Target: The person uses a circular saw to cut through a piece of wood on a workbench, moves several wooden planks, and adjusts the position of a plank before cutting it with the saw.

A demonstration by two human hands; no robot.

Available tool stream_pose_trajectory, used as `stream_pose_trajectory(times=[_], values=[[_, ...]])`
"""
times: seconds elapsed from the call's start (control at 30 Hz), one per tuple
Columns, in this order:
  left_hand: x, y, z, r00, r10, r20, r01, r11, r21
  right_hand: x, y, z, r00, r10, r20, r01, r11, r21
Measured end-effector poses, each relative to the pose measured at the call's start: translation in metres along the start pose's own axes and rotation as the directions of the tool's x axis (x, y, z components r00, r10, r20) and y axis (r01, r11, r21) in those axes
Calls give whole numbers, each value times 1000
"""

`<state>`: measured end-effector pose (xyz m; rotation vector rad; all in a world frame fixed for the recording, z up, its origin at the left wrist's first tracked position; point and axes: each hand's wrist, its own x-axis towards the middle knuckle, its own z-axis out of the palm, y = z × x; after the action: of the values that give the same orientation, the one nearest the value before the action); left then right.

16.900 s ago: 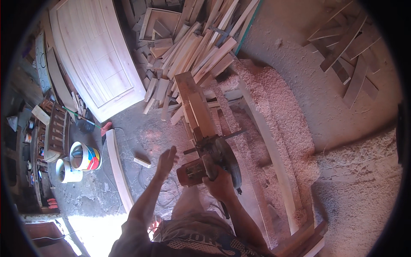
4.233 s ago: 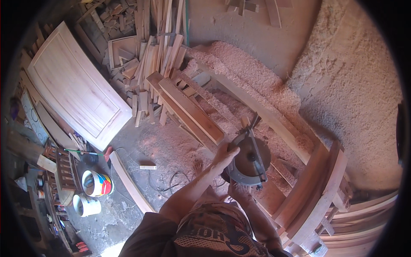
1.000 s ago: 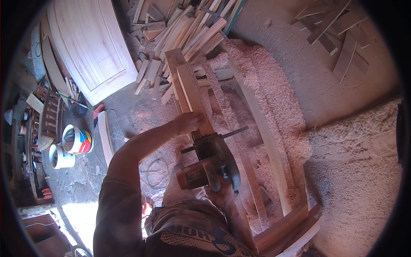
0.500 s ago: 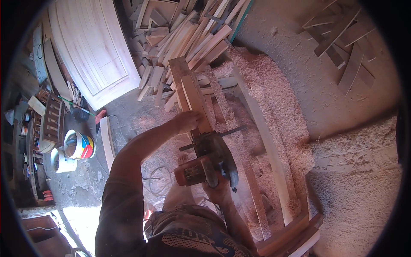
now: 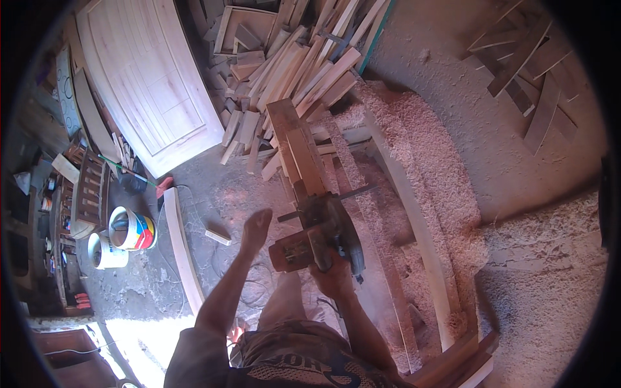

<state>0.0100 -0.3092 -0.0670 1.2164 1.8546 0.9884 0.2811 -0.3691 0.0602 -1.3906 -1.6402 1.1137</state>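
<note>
My right hand (image 5: pixel 335 279) grips the rear handle of a rust-coloured power saw (image 5: pixel 317 236). The saw rests on a long wooden plank (image 5: pixel 294 139) that runs away from me over a wooden frame. My left hand (image 5: pixel 257 227) hangs free in the air to the left of the saw, fingers apart and holding nothing, above the dusty floor. A thin metal rod sticks out sideways from the saw across the plank.
A heap of wood offcuts (image 5: pixel 304 61) lies beyond the plank. A panelled door (image 5: pixel 145 81) lies at the upper left. Two paint buckets (image 5: pixel 123 234) stand at left beside a curved board (image 5: pixel 181 249). Thick sawdust (image 5: pixel 440 161) covers the right side; a small block (image 5: pixel 217 237) lies on the floor.
My left hand has come off the plank ahead of the saw and swung back toward me, now open in the air. The saw has stayed on the plank in my right hand.
</note>
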Motion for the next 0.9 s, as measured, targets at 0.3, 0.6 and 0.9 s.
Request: stream_pose_trajectory(times=[0.3, 0.6, 0.9], values=[[-92, 77, 25, 934, -283, 220, 358, 728, -584, 38, 1, 7, 998, 64, 15, -64, 998, -12], [-45, 76, 22, 943, -315, 108, 312, 723, -616, 85, -6, 26, 998, 60, 10, -60, 998, -22], [9, 72, 19, 930, -366, 23, 301, 727, -617, 137, -9, 44, 999, 50, 22, -49, 998, -28]])
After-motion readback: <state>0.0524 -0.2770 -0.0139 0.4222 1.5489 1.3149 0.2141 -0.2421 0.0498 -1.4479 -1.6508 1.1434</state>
